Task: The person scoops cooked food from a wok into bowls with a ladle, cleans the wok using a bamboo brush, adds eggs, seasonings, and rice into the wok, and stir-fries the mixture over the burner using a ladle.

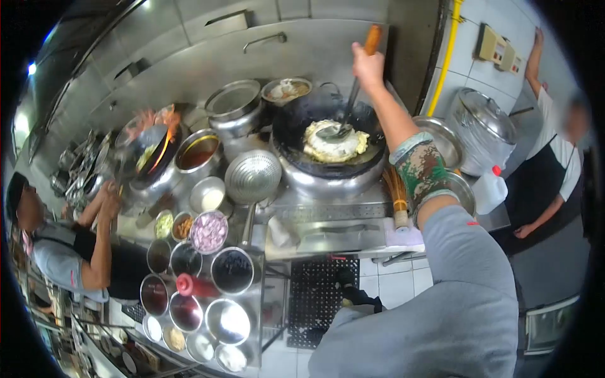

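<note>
My right hand (368, 66) is wrapped round the wooden handle (374, 39) of a wok ladle (350, 104). The rounded metal head rests on a pale white-and-yellow mass of food that looks like egg (334, 148), in a black wok (293, 135). A camouflage cuff (417, 167) covers part of my forearm. My left hand is out of view. Nearest to the wok on the left lies a perforated strainer ladle (253, 175), its handle pointing toward me. Below my forearm a bamboo wok brush (397, 192) stands at the counter's edge.
A co-worker (69, 246) on the left tends a flaming wok (151, 145). Another person (551, 157) leans on the wall at right. Chopped onion (209, 232), a red squeeze bottle (194, 285) and several steel bowls fill the side counter. A white jug (490, 191) stands right.
</note>
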Demonstrator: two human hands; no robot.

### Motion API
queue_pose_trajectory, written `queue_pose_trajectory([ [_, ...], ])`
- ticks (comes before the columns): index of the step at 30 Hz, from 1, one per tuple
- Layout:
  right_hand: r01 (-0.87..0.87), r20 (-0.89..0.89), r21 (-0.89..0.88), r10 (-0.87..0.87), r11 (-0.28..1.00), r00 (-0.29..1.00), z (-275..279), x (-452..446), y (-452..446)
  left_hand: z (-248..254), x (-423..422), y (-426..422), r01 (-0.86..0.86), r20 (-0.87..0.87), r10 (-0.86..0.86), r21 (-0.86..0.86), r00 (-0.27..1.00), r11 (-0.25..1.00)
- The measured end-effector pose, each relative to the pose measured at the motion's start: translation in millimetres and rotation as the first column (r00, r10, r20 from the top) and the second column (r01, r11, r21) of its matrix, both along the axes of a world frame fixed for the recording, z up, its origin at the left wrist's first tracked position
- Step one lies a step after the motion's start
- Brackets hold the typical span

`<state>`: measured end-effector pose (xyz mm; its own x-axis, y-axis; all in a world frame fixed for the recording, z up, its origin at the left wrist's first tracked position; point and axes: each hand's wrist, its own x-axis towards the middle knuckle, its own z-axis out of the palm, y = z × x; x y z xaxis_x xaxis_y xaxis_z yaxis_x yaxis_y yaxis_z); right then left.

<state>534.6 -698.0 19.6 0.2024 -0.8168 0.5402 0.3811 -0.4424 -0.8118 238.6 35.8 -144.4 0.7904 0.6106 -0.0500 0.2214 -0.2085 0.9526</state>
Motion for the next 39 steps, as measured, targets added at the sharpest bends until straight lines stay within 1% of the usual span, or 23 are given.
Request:
queue_pose_trajectory([
  [1, -0.068, -0.032, -0.03, 0.067, 0.997, 0.997, 8, 2, 5, -2, 26, -36, 0.175, -0.027, -0.177, -0.073, 0.984, 0.982],
  [2, -0.202, 0.003, 0.044, 0.202, 0.978, 0.979, 16, 2, 3, -11, 51, -99, 0.058, 0.063, -0.056, -0.025, 0.996, 0.998],
  [3, -0.224, -0.008, 0.046, 0.225, 0.973, 0.974, 32, -3, -4, -14, 69, -140, 0.253, -0.022, -0.253, 0.191, 0.967, 0.948],
  [4, -0.254, -0.015, 0.049, 0.255, 0.966, 0.967, 40, -2, -14, 6, 93, -202, 0.526, 0.042, -0.527, 0.03, 0.849, 0.85],
  [5, -0.255, -0.011, 0.06, 0.256, 0.965, 0.967, 36, 1, -20, -3, 120, -242, 0.663, 0.149, -0.772, 0.429, 0.618, 0.613],
  [6, -0.238, -0.056, 0.094, 0.244, 0.967, 0.968, 23, -2, -21, 26, 132, -300, 0.705, 0.065, -0.846, 0.52, 0.53, 0.482],
  [7, -0.214, -0.102, 0.122, 0.226, 0.969, 0.969, 14, -8, -22, 21, 156, -350, 0.693, 0.117, -0.915, 0.618, 0.386, 0.371],
  [8, -0.187, -0.112, 0.148, 0.204, 0.971, 0.973, 5, -1, -22, 23, 174, -393, 0.633, 0.066, -0.948, 0.73, 0.311, 0.258],
  [10, -0.361, -0.035, 0.17, 0.372, 0.917, 0.928, 16, 6, -26, 26, 203, -459, 0.581, 0.049, -0.979, 0.798, 0.2, 0.159],
  [13, -0.433, 0.088, 0.156, 0.424, 0.888, 0.901, 42, -3, -39, 24, 223, -493, 0.561, -0.008, -0.978, 0.82, 0.209, 0.113],
  [16, -0.345, 0.082, 0.287, 0.336, 0.893, 0.938, -8, 15, -39, 11, 229, -509, 0.68, -0.098, -0.977, 0.731, 0.19, 0.059],
  [18, -0.357, 0.083, 0.317, 0.349, 0.878, 0.933, -1, 18, -54, -12, 239, -515, 0.689, -0.017, -0.985, 0.717, 0.169, 0.106],
  [20, -0.393, 0.034, 0.416, 0.418, 0.82, 0.908, 24, 7, -62, -14, 232, -507, 0.707, 0.05, -0.989, 0.694, 0.14, 0.135],
  [22, -0.387, 0.022, 0.446, 0.422, 0.807, 0.906, 34, -4, -64, 15, 211, -497, 0.678, 0.087, -0.982, 0.713, 0.165, 0.177],
  [24, -0.438, 0.03, 0.464, 0.48, 0.77, 0.877, 28, -12, -53, 20, 206, -507, 0.666, 0.115, -0.979, 0.719, 0.171, 0.201],
  [25, -0.465, 0.056, 0.356, 0.478, 0.811, 0.877, 20, -10, -48, 10, 208, -509, 0.655, 0.111, -0.98, 0.73, 0.167, 0.195],
  [29, -0.396, 0.161, 0.335, 0.362, 0.855, 0.918, 15, -32, -44, -53, 193, -471, 0.573, 0.068, -0.988, 0.808, 0.14, 0.137],
  [30, -0.443, 0.228, 0.319, 0.386, 0.838, 0.894, 19, -49, -43, -46, 181, -453, 0.62, 0.063, -0.993, 0.777, 0.105, 0.115],
  [32, -0.498, 0.29, 0.289, 0.421, 0.817, 0.859, 21, -62, -37, -24, 170, -444, 0.673, 0.195, -0.98, 0.718, 0.051, 0.178],
  [34, -0.478, 0.207, 0.338, 0.432, 0.811, 0.878, 28, -65, -29, 11, 193, -467, 0.611, 0.103, -0.986, 0.775, 0.132, 0.163],
  [36, -0.469, 0.148, 0.327, 0.445, 0.821, 0.883, 59, -67, -28, -3, 223, -491, 0.599, 0.153, -0.981, 0.777, 0.116, 0.192],
  [38, -0.51, 0.105, 0.275, 0.502, 0.815, 0.859, 78, -75, -32, -17, 242, -504, 0.628, 0.111, -0.988, 0.763, 0.109, 0.155],
  [39, -0.533, 0.146, 0.159, 0.514, 0.831, 0.845, 81, -78, -35, -21, 247, -507, 0.624, 0.111, -0.988, 0.766, 0.109, 0.156],
])
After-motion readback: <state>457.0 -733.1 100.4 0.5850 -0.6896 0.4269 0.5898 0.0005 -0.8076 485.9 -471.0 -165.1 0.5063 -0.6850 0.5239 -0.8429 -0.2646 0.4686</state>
